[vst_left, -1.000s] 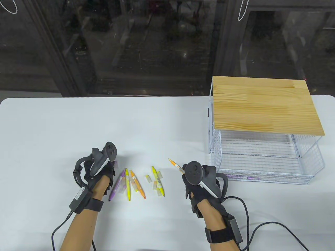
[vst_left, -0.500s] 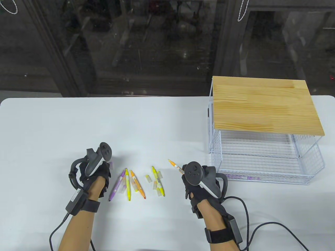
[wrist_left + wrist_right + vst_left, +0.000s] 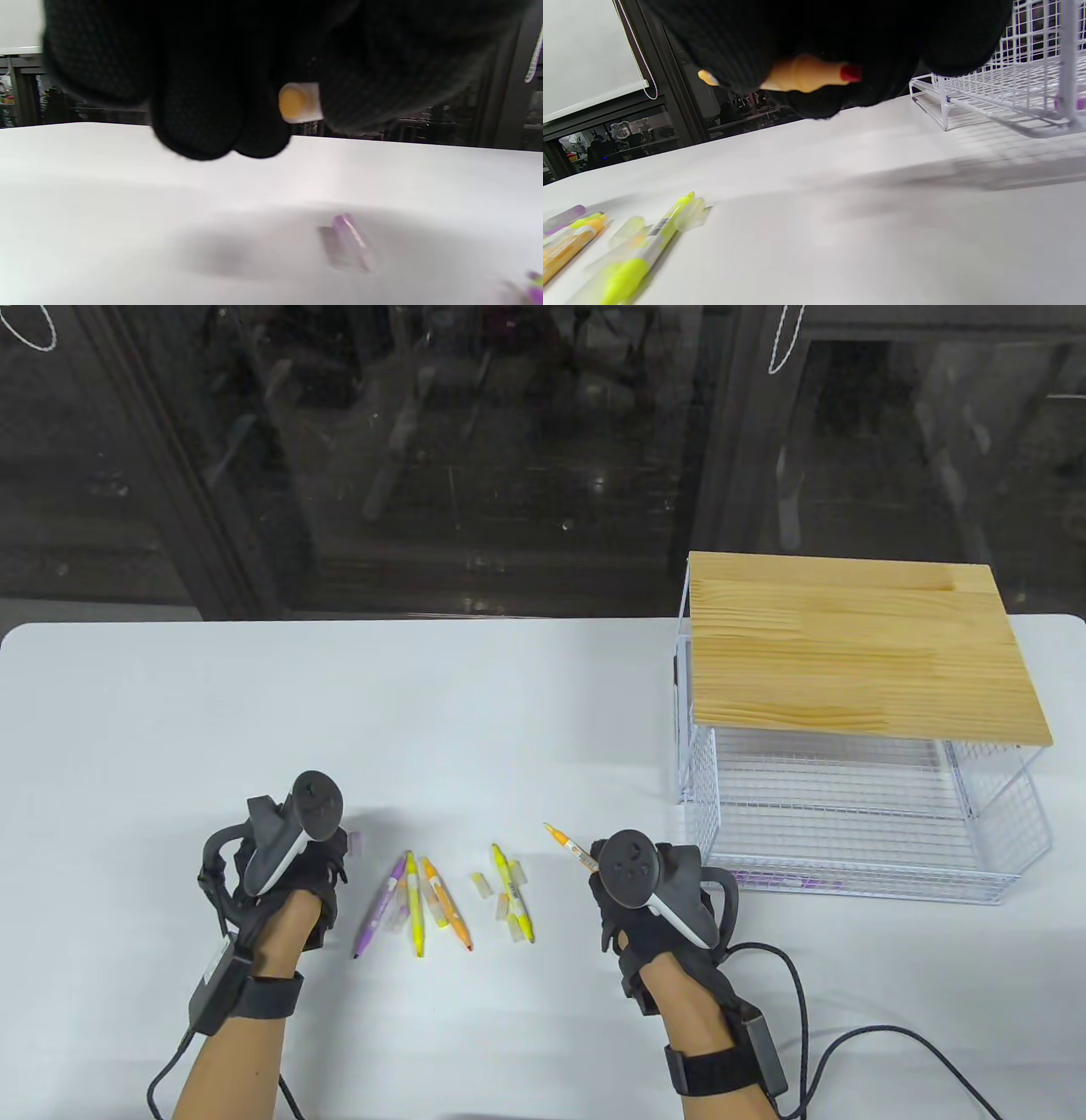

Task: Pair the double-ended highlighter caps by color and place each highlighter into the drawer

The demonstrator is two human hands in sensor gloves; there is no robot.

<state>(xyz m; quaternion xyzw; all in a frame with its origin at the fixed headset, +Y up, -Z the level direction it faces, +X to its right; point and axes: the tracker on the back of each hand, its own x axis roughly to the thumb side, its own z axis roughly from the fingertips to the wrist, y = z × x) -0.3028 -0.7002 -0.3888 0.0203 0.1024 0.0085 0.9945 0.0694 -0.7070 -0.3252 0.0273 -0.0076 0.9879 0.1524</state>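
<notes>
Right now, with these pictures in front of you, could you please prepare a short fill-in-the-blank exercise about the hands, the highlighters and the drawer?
1. The right hand holds an uncapped highlighter whose colour is ____.
2. The left hand pinches a small cap with an ____ inside.
3. A loose cap of ____ colour lies on the table under the left hand.
4. The wire drawer sits under a ____ top.

Missing words: orange; orange; purple; wooden
</notes>
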